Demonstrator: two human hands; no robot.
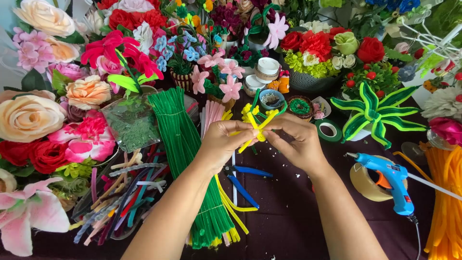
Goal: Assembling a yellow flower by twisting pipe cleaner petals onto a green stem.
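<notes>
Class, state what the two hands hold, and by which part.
Both hands, left hand and right hand, pinch a bundle of yellow fuzzy pipe-cleaner stems at its crossing middle.

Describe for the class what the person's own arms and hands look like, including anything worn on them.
Both forearms are bare up to the picture's lower edge: no sleeves show. The left hand and the right hand wear no gloves, and no rings, watch or bracelets show on the fingers or wrists. The fingernails look short and unpainted, though they are small in this view.

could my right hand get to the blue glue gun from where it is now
Probably yes. The blue plastic glue gun lies on bare dark cloth just right of the right hand, nothing between, though both hands now pinch the yellow pipe-cleaner flower.
</notes>
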